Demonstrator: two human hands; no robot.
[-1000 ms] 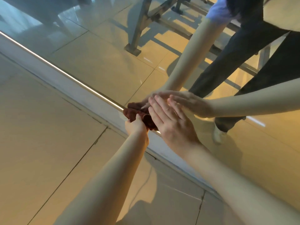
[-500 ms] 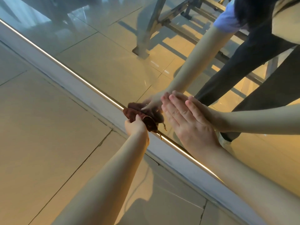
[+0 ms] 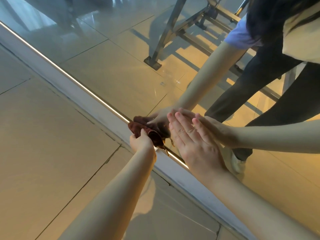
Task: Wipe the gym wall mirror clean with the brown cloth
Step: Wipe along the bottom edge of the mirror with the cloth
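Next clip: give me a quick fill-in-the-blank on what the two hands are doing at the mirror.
1. The left hand grips a bunched ____ cloth.
2. The right hand presses ____ on the mirror, fingers straight.
3. The floor in front of the mirror is laid with large ____.
Missing words: brown; flat; tiles.

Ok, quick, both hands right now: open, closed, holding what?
Left hand: grips the brown cloth at the wall mirror's bottom edge.
Right hand: open, fingers straight, flat on the wall mirror.
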